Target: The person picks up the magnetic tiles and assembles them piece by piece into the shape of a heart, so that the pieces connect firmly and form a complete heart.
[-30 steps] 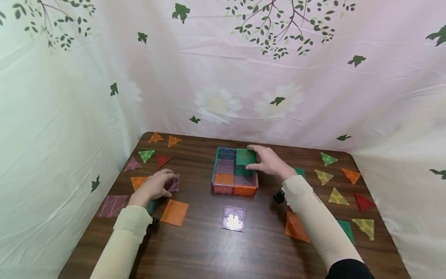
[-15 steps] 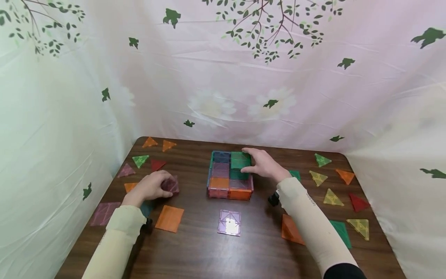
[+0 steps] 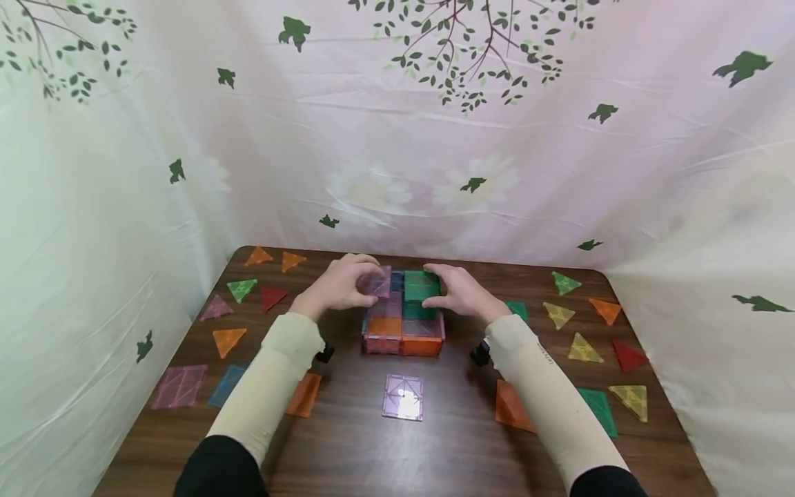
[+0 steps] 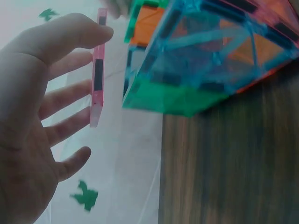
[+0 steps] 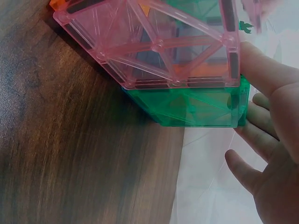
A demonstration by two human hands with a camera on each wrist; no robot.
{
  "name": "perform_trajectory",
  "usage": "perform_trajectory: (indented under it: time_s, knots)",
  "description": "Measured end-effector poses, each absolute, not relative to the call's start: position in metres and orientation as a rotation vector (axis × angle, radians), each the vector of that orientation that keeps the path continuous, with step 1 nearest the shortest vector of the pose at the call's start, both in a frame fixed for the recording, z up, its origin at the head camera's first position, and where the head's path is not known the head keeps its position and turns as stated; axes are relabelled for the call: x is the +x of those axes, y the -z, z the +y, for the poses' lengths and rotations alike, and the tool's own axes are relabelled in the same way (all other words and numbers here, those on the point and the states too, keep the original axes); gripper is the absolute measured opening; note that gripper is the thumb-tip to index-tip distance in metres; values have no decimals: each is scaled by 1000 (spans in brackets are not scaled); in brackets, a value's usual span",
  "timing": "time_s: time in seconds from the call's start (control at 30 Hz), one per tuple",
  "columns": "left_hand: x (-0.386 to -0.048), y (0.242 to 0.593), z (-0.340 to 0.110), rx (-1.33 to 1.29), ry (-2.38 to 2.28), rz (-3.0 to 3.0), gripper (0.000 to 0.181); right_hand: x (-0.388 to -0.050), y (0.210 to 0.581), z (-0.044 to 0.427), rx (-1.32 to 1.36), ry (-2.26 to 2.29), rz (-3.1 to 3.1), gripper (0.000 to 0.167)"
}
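Left hand (image 3: 335,284): clamped on the purple square (image 3: 380,283), thumb on one edge, fingertips on another, little finger clear. I probably hold it by the edges so its faces stay unobstructed.
Purple square: above the box (image 3: 422,346) at its back left corner, roughly level and apart from the rim. A black strip shows along its edge — likely a magnet, so a gap makes sense until it lines up.
Right hand (image 3: 464,293): thumb at the near edge of the green square (image 3: 419,284), forefinger at the far edge; I have it gripped between them. How hard I press, I cannot tell. The hold seems meant to steady it.
Green square: flat on top at the box's back right corner, its edges apparently meeting the walls there.
Lilac square (image 3: 391,402): flat on the desk (image 3: 360,455) before the box's front edge, untouched, perhaps set there for easy reach.
Orange triangle (image 3: 230,339) and yellow triangle (image 3: 584,347): by the desk's left and right edges — spread out, I'd judge, to leave the middle for the box.
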State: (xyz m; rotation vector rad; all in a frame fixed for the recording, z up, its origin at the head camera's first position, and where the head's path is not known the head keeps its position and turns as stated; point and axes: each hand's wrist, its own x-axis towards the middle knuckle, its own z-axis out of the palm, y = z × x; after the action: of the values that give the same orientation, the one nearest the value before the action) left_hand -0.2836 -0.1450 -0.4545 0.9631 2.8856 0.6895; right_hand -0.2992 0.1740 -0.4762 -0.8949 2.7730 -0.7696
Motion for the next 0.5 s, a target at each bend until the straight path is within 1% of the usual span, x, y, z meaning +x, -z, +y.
perform_trajectory:
  time_s: [0.27,0.5]
  knots:
    - [-297,455,-116,946,-583,2839,50,-301,477,174,-892,772,2777,85]
    - [-302,464,-109,914,-554,2828,53,-302,476,174,-890,788,2769,85]
